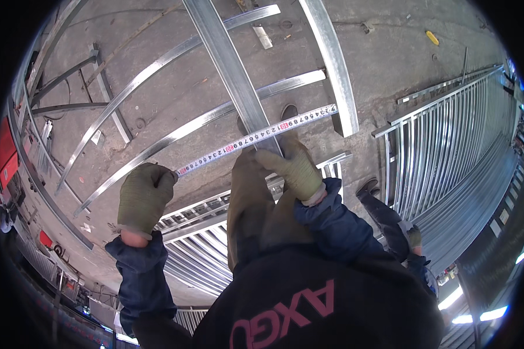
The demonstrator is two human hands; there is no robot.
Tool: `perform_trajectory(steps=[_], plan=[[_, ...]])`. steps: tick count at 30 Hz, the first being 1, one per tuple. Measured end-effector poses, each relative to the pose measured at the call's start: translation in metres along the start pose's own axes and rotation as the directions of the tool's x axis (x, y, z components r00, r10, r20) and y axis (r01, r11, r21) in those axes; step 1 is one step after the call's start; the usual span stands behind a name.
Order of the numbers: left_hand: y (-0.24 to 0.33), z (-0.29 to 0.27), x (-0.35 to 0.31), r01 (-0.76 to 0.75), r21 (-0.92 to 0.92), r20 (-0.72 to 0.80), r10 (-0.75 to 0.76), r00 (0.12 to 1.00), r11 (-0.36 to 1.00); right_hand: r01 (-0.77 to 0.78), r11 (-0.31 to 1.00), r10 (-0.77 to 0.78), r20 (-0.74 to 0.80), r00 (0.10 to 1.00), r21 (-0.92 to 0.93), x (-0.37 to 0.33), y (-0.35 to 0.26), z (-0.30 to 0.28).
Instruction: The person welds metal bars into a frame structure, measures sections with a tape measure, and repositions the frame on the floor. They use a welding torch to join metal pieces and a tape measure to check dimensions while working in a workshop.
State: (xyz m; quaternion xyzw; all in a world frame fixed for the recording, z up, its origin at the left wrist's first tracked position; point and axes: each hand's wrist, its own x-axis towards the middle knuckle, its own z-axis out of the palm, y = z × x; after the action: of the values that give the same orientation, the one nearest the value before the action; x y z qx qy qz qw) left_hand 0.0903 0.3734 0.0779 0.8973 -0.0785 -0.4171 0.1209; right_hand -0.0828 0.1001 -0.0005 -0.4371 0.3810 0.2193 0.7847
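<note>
My left hand [144,198], in an olive work glove, is closed round the near-left end of a tape measure [215,155]; its case, if in the fist, is hidden. The white blade runs out to the right, crosses a square metal tube [230,67] and reaches the inner edge of another metal bar [335,70]. My right hand [297,170], gloved too, grips the near end of the tube, its thumb on top beside the blade. Two curved metal strips [174,135] pass to the left of the tube, on its far side.
Stacks of slatted metal panels [448,157] lie at the right, with more [201,247] by my legs. A co-worker's leg [384,218] and gloved hand [413,237] are at the lower right. Metal frame pieces [108,93] lie on the concrete floor at the left; a yellow object [432,38] lies far right.
</note>
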Motion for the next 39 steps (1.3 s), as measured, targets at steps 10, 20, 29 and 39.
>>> perform_trajectory(steps=[10,20,29,39], plan=[[0.001,0.0,-0.003,-0.041,0.008,-0.025,0.041,0.999,0.999,0.005,0.999,-0.003,-0.045,0.999,0.036,0.003,0.011,-0.002],[0.011,-0.003,-0.005,0.044,0.004,-0.011,-0.044,0.999,0.999,0.046,0.799,0.094,0.2,0.975,-0.599,-0.002,0.058,-0.021],[0.013,-0.002,-0.001,0.058,0.021,0.015,-0.058,0.998,0.998,0.58,0.01,0.187,0.571,0.799,-0.815,0.044,0.034,0.098],[0.004,0.002,-0.001,0.016,0.066,-0.007,-0.015,1.0,0.998,0.425,-0.185,0.161,0.399,0.902,-0.886,0.037,0.015,0.093]])
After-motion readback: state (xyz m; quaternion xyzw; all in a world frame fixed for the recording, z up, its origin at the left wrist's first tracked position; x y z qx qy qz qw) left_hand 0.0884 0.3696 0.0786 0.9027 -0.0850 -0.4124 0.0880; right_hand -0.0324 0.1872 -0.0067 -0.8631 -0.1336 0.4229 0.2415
